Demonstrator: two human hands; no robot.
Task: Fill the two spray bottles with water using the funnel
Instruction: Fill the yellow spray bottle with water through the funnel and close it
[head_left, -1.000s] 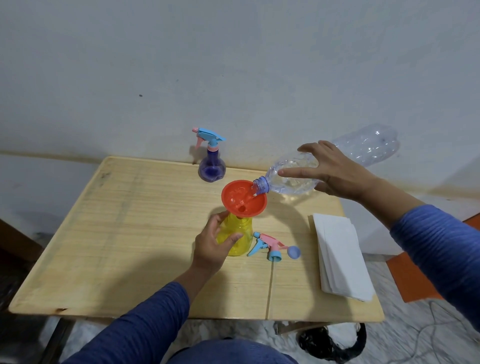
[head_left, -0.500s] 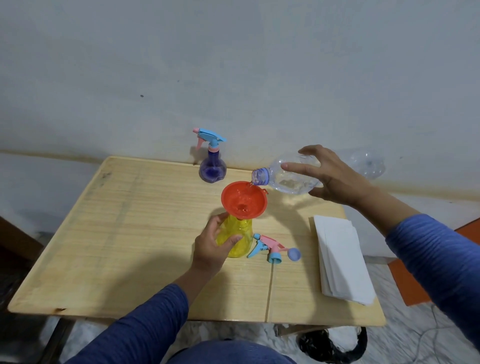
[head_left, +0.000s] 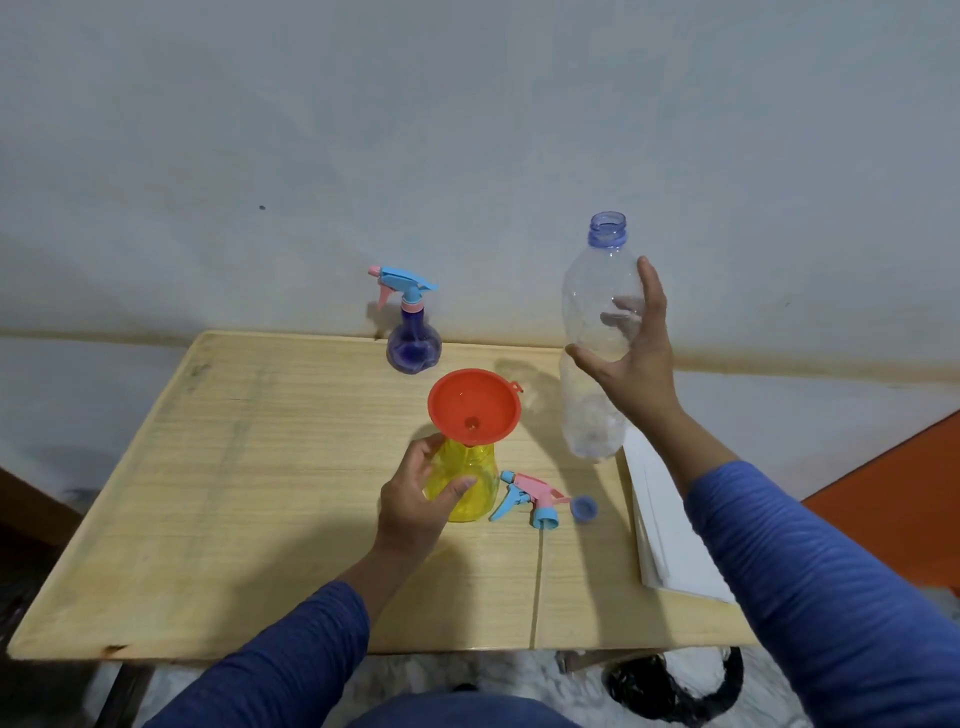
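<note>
A yellow spray bottle (head_left: 470, 486) stands near the middle of the wooden table (head_left: 249, 467), its head off, with an orange funnel (head_left: 474, 405) sitting in its neck. My left hand (head_left: 415, 499) grips the yellow bottle from the left. My right hand (head_left: 631, 358) holds a clear plastic water bottle (head_left: 597, 332) upright above the table's right side, uncapped and almost empty. A purple spray bottle (head_left: 413, 340) with its blue and pink head on stands at the back edge. A loose spray head (head_left: 530, 501) and a blue cap (head_left: 584, 508) lie right of the yellow bottle.
A stack of white paper (head_left: 670, 535) lies along the table's right edge, under my right forearm. A pale wall rises directly behind the table. A black bag (head_left: 670, 691) sits on the floor below the front right corner. An orange surface (head_left: 893, 488) shows at far right.
My right hand has swung the clear bottle from its tilted pouring position over the funnel to upright, lifting it to the right. My left hand and the yellow bottle have stayed put.
</note>
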